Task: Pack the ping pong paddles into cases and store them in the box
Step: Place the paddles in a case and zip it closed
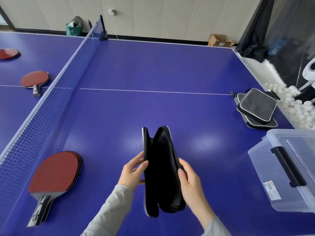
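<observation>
A black paddle case stands on edge over the blue table, spread open at its far end. My left hand grips its left flap and my right hand grips its right flap. A red paddle lies flat at the near left beside the net. Two more red paddles lie beyond the net: one mid left, another at the far left edge. A clear plastic box with a black latch sits at the near right. Spare cases are stacked at the right edge.
The net runs diagonally across the blue table. Several white balls fill a trough past the right edge. A cardboard box and a green bag stand on the floor by the far wall.
</observation>
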